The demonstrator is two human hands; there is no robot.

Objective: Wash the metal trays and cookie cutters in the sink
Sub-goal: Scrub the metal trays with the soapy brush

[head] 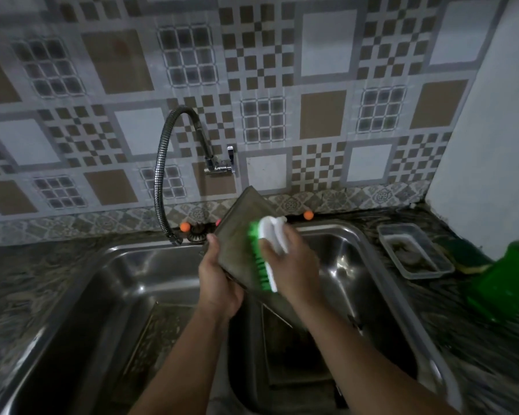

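We are mid-scrub: our left hand [219, 283] grips the tilted metal tray [243, 235] above the sink [150, 265], our right hand [291, 262] closes its fingers on the brush [265, 256] against it; next, we judge, rinsing.

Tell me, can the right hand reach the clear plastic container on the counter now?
Probably not at once: the right hand holds the brush against the tray. The path to the container looks free.
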